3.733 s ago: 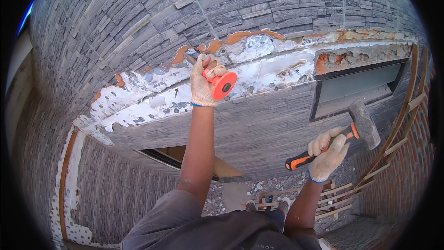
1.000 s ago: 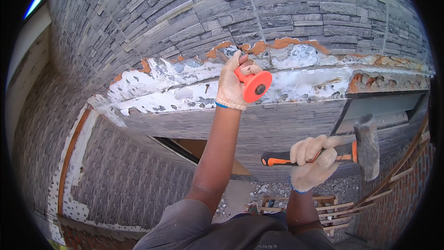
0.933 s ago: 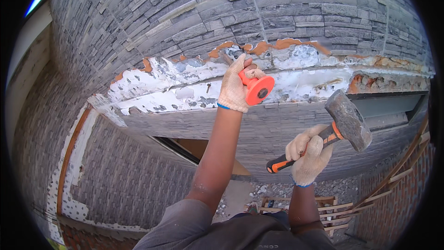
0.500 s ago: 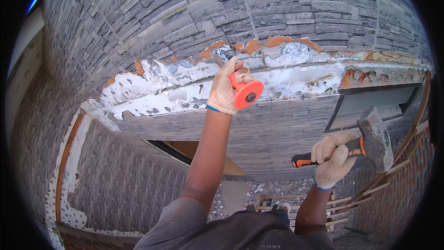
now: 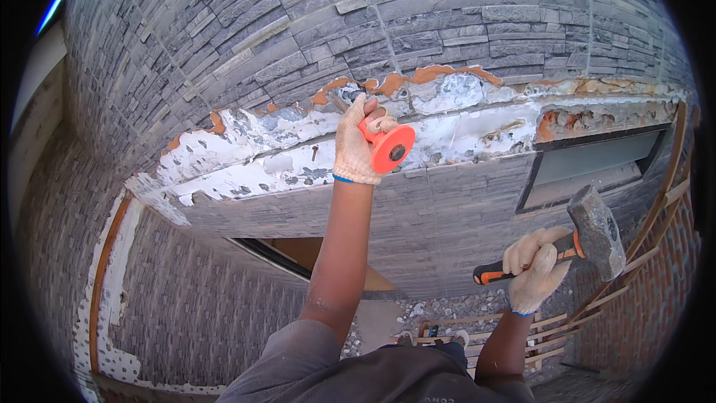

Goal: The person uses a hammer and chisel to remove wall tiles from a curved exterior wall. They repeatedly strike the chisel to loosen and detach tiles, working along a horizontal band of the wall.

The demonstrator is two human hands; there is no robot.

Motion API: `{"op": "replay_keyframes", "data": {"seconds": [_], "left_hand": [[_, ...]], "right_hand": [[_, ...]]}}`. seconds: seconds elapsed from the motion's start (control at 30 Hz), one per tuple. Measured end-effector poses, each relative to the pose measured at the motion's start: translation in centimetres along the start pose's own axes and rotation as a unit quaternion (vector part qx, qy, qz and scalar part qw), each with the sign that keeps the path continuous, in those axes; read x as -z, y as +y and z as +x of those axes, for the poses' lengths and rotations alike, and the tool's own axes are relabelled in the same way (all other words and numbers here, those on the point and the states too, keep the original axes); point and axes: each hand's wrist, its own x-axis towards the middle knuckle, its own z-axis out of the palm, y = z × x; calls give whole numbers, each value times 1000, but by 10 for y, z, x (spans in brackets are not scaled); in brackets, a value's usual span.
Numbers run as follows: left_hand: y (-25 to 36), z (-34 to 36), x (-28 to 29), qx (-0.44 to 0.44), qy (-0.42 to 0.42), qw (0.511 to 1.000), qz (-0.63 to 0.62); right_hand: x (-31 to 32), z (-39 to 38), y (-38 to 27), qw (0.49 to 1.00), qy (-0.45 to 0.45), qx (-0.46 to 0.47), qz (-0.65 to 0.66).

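My gloved left hand (image 5: pixel 356 143) is wrapped round a chisel with an orange-red hand guard (image 5: pixel 393 150). The chisel's tip points up at the broken edge of the grey stone-look wall cladding (image 5: pixel 440 11), though my fingers partly hide the blade. Lower on the right, my gloved right hand (image 5: pixel 535 272) grips the black and orange handle of a sledgehammer. Its heavy grey hammer head (image 5: pixel 597 233) stands up to the right, apart from the chisel. Between the cladding areas runs a band of exposed white plaster (image 5: pixel 287 168) with a ragged orange-brown edge.
A framed window opening (image 5: pixel 589 168) lies at the right of the wall, and a dark opening (image 5: pixel 298 252) sits below the band. Wooden slats (image 5: pixel 552 336) and rubble (image 5: pixel 447 310) are far below, near my feet. A brick wall (image 5: pixel 626 328) stands at the lower right.
The view has shifted slightly, so the wall sits a little further left. The hammer has dropped a little in the picture. Both hands keep their grips, with the chisel still at the broken edge.
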Motion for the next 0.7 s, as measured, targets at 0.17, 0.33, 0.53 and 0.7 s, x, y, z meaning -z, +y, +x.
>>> {"op": "replay_keyframes", "data": {"seconds": [0.17,0.33,0.53,0.7], "left_hand": [[3,1,2,15,-30,997,-68],[-2,7,-5,-8,13,999,-46],[-10,10,-15,-57,10,998,6],[-10,14,-15,-44,-5,998,-35]], "right_hand": [[5,0,-2,999,-12,-36,-25],[2,-3,12,999,-26,-27,-31],[3,20,-5,995,-8,85,-50],[-34,67,-61,945,-82,268,169]]}}
